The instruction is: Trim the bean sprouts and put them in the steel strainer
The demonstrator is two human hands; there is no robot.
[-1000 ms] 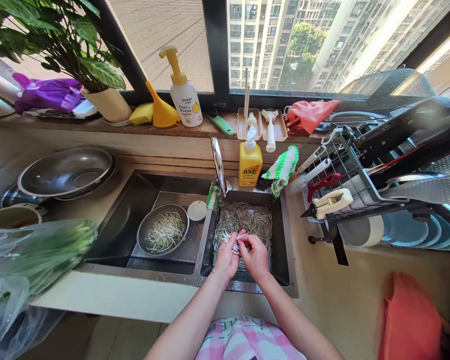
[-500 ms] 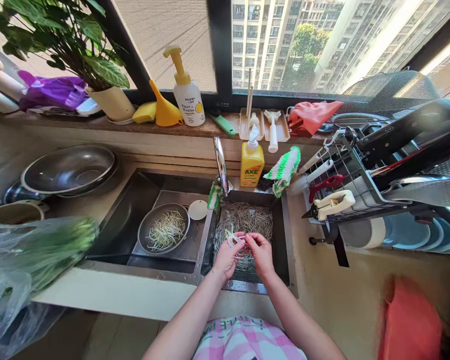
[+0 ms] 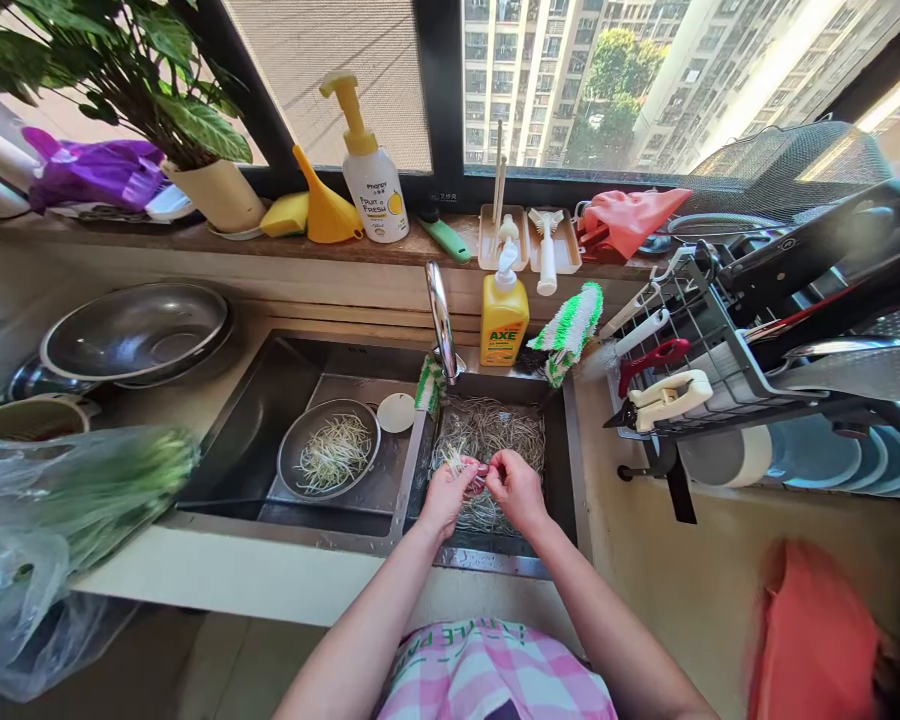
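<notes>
Over the right sink basin, my left hand point(image 3: 448, 495) is closed around a small bunch of pale bean sprouts point(image 3: 454, 460). My right hand point(image 3: 516, 488) is pinched close beside it, fingertips near the sprouts' ends; what it pinches is too small to make out. Below both hands, many thin sprouts or root strands point(image 3: 495, 428) lie in water in the right basin. In the left basin a round metal strainer bowl point(image 3: 289, 478) holds a pile of sprouts point(image 3: 336, 452).
A faucet point(image 3: 440, 320) and yellow soap bottle point(image 3: 504, 322) stand behind the basins. On the right is a dish rack point(image 3: 727, 340) with knives and plates. At left are a wok point(image 3: 136, 330) and a plastic bag of greens point(image 3: 97, 490).
The view has shifted slightly. My right hand's fingers have curled in more, and the sprouts in my left hand now point up and to the left.
</notes>
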